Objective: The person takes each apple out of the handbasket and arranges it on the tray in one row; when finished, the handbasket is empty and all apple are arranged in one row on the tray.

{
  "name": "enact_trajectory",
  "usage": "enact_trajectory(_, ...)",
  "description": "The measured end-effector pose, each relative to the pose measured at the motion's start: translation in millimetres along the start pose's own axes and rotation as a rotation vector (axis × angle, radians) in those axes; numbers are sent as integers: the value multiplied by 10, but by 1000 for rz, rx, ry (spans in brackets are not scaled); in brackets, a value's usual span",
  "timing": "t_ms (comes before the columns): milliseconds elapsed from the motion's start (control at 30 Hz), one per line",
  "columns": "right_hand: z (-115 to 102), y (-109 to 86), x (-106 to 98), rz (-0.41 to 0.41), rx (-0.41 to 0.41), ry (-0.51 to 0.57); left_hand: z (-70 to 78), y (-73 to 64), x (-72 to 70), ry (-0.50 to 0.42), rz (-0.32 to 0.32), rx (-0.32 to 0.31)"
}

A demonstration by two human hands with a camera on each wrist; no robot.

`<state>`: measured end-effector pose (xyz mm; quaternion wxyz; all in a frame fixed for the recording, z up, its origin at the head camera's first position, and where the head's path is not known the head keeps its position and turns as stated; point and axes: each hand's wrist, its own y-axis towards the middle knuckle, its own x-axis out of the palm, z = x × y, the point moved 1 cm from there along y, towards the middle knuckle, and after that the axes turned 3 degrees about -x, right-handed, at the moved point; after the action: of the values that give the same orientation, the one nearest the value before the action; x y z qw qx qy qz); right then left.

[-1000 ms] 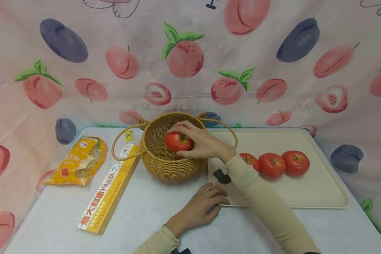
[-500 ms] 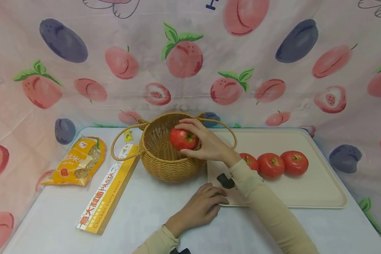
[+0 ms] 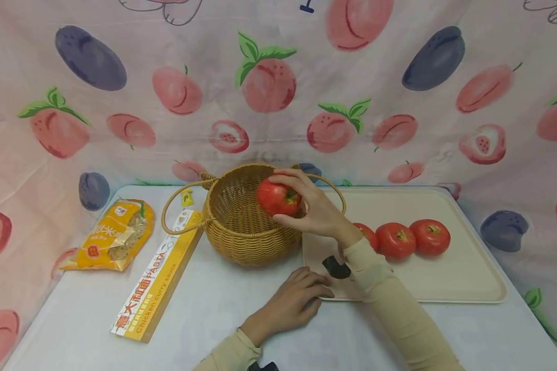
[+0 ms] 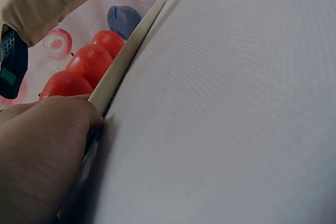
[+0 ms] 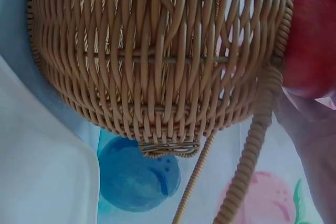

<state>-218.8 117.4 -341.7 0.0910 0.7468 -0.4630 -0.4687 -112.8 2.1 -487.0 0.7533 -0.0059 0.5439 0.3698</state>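
My right hand [image 3: 322, 214] holds a red apple [image 3: 271, 198] over the right side of the wicker basket [image 3: 248, 247]; thumb and fingers curve round it. In the right wrist view the apple [image 5: 310, 40] shows beside the basket rim, the hand mostly cut off. My left hand [image 3: 291, 304] lies at the near left corner of the beige tray [image 3: 473, 273]. In the left wrist view its fingers lie over the tray rim [image 4: 118, 72], with the thumb on the outer side. A row of red apples [image 3: 396, 241] sits on the tray, the leftmost partly hidden by the right wrist.
Left of the basket lie a pasta box [image 3: 158, 278], a yellow food bag [image 3: 113, 237] and a small yellow packet [image 3: 187, 198]. The basket's handles [image 3: 164, 216] spread to both sides. A fruit-print cloth [image 3: 269, 134] hangs behind the white table [image 3: 204, 319].
My right hand has moved right and slightly up with the apple, from over the basket's middle to near its right rim. The left hand stays in place.
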Motion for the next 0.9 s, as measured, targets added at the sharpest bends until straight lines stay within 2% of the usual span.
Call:
enact_trajectory(100,11,-40,-24,23,1,5,1,2,-5,-7,-6,-5)
enact_trajectory(233,-101,-86,-76,53,17,12,9,2,-9,-5,0,5)
enact_trajectory(433,-313,-120,-170,112,-30,7,8,8,-15,-2,10,5)
enact_trajectory(600,-349,-164,-221,150,-40,-30,-2,4,-6,-7,7,0)
enact_trajectory(900,-380,-252,-281,113,12,0,4,4,0,6,19,5)
